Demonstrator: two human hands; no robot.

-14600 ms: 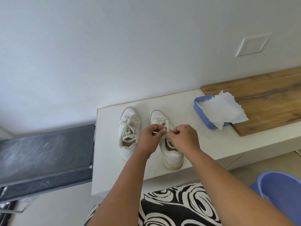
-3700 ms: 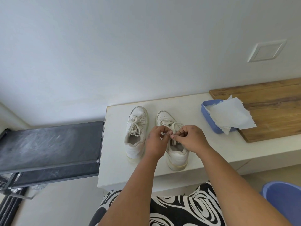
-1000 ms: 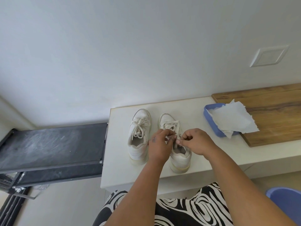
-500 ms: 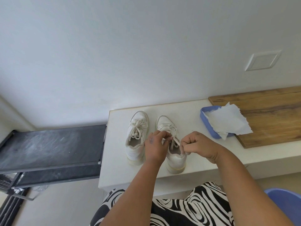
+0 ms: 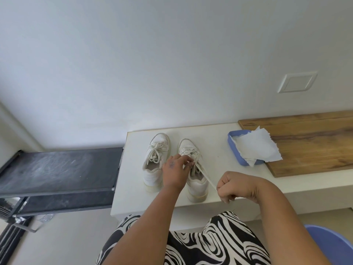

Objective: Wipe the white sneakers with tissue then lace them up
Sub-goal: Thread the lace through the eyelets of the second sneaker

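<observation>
Sneakers: left sneaker [image 5: 155, 161] sits tied; I'm lacing the right sneaker [image 5: 196, 180], left hand [image 5: 174, 172] pinching at its eyelets, right hand [image 5: 234, 185] clenched, drawing lace [image 5: 207, 177] taut.

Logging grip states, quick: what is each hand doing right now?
Left hand: fingers pinched on the lace at the right sneaker.
Right hand: closed in a fist, pulling the lace end taut.

Bare forearms [image 5: 282, 222] — black-and-white swirl-print garment [image 5: 214, 243]
</observation>
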